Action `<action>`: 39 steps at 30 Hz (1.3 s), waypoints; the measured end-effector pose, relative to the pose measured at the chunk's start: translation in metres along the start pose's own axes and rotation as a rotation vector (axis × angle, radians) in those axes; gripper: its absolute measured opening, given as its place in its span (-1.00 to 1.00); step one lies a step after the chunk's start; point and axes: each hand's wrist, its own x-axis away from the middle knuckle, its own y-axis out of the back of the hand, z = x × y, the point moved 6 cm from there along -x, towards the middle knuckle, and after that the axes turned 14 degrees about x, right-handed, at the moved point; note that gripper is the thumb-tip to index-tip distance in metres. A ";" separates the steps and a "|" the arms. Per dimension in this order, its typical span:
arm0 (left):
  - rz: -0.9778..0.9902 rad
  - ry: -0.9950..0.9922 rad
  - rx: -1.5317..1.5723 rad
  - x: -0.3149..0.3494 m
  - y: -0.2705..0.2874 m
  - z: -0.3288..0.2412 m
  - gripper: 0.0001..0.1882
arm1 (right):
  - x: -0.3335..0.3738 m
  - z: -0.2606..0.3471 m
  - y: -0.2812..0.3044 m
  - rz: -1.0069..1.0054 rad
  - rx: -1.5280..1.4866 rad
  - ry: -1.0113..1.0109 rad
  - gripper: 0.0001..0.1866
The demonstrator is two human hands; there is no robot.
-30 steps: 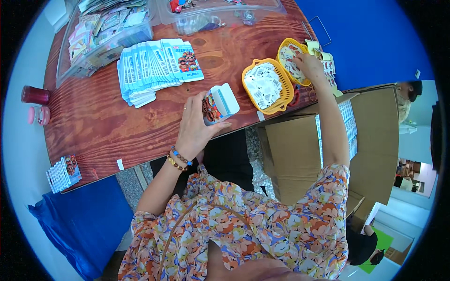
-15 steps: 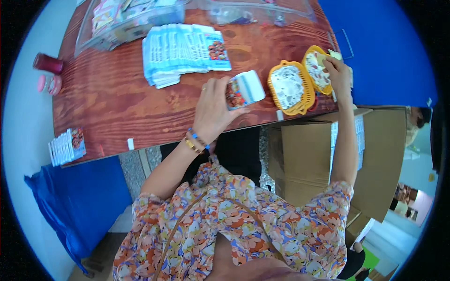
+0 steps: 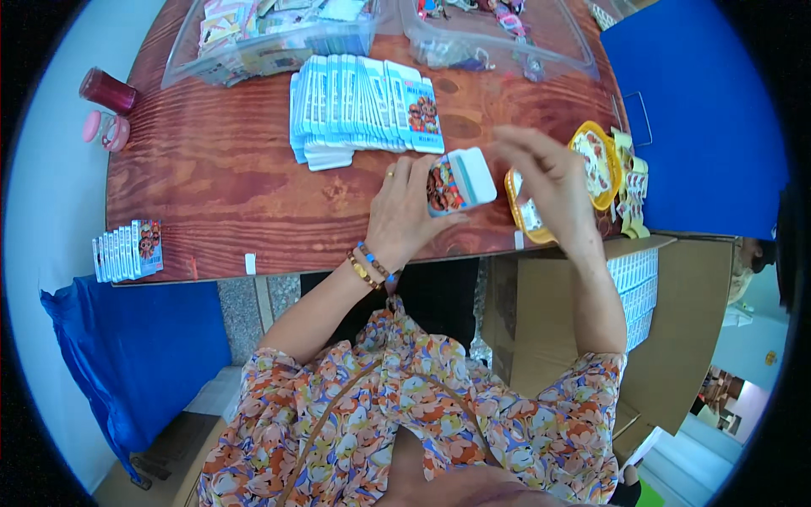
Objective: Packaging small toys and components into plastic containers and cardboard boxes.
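My left hand (image 3: 401,198) is closed round a small printed box (image 3: 445,186). Its front is colourful, and a pale end faces right. My right hand (image 3: 549,182) hovers above the nearer yellow basket (image 3: 534,233), hiding much of it. Motion smears its fingers, so whether they pinch anything is unclear. Beyond it, the farther yellow basket (image 3: 610,196) contains pale pieces with reddish marks. A fanned stack of flat blue-and-white printed packs (image 3: 346,106) lies just past my left hand.
Clear plastic bins (image 3: 279,46) line the far side. Several small boxes (image 3: 127,251) stand in a row at the table's left corner, with a red jar (image 3: 108,90) and a pink-lidded jar (image 3: 110,131) farther back. Cream strips (image 3: 632,190) lie by the right edge; an open carton (image 3: 549,313) stands below.
My right hand has moved left from the farther basket to above the nearer one. My left hand still holds the box. The whole view has shifted slightly.
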 end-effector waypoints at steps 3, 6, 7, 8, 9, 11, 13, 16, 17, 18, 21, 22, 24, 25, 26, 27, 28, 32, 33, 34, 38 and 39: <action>-0.011 -0.101 0.027 -0.008 0.007 -0.004 -0.13 | -0.051 -0.015 0.046 -0.246 0.101 0.064 -0.77; 0.011 -0.207 0.092 -0.019 0.004 -0.008 -0.18 | -0.129 -0.039 0.083 -0.412 0.315 0.165 -0.77; 0.062 -0.221 0.104 -0.021 0.003 -0.004 -0.20 | -0.163 -0.050 0.079 -0.357 0.427 0.189 -0.77; 0.119 -0.245 0.135 -0.024 -0.002 -0.002 -0.21 | -0.190 -0.059 0.078 -0.305 0.558 0.200 -0.77; 0.134 -0.269 0.135 -0.025 -0.002 0.003 -0.22 | -0.218 -0.066 0.071 -0.302 0.556 0.210 -0.77; 0.189 -0.260 0.185 -0.025 -0.005 0.010 -0.19 | -0.261 -0.087 0.035 0.207 0.605 0.255 -0.75; 0.217 -0.248 0.244 -0.024 -0.006 0.014 -0.17 | -0.287 -0.108 0.010 0.364 0.660 0.232 -0.75; 0.268 -0.141 0.336 -0.021 -0.007 0.019 -0.14 | -0.304 -0.132 -0.020 0.610 0.663 0.110 -0.75; 0.290 -0.102 0.366 -0.021 -0.008 0.018 -0.14 | -0.302 -0.142 -0.027 0.689 0.616 0.006 -0.76; 0.317 -0.073 0.401 -0.023 -0.009 0.017 -0.14 | -0.299 -0.136 -0.023 0.690 0.625 -0.002 -0.76; 0.327 -0.029 0.454 -0.025 -0.006 0.020 -0.10 | -0.293 -0.118 -0.021 0.796 0.584 -0.051 -0.84; 0.324 -0.007 0.483 -0.026 -0.005 0.020 -0.08 | -0.297 -0.117 -0.013 0.717 0.468 -0.043 -0.85; 0.332 0.011 0.505 -0.025 -0.007 0.024 -0.04 | -0.303 -0.116 0.001 0.642 0.352 -0.040 -0.86; 0.342 0.024 0.514 -0.026 -0.006 0.025 -0.05 | -0.306 -0.115 0.009 0.612 0.222 -0.075 -0.86; 0.351 0.036 0.524 -0.027 -0.006 0.026 -0.06 | -0.309 -0.113 0.014 0.580 0.093 -0.109 -0.86; 0.353 0.035 0.531 -0.027 -0.006 0.026 -0.06 | -0.311 -0.113 0.018 0.570 0.139 -0.080 -0.85; 0.362 0.037 0.534 -0.028 -0.007 0.026 -0.06 | -0.312 -0.119 0.020 0.570 0.145 -0.087 -0.85; 0.391 0.079 0.533 -0.025 -0.008 0.028 -0.04 | -0.313 -0.131 0.009 0.655 0.604 0.004 -0.81; 0.383 0.086 0.532 -0.025 -0.006 0.028 -0.04 | -0.309 -0.125 -0.002 0.706 0.839 0.106 -0.79; 0.400 0.105 0.536 -0.024 -0.006 0.028 -0.05 | -0.304 -0.118 -0.007 0.709 0.842 0.102 -0.79; 0.431 0.138 0.549 -0.022 -0.008 0.031 -0.03 | -0.293 -0.116 -0.023 0.798 0.945 -0.020 -0.76; 0.431 0.141 0.551 -0.023 -0.008 0.030 -0.03 | -0.293 -0.116 -0.025 0.806 1.044 0.033 -0.75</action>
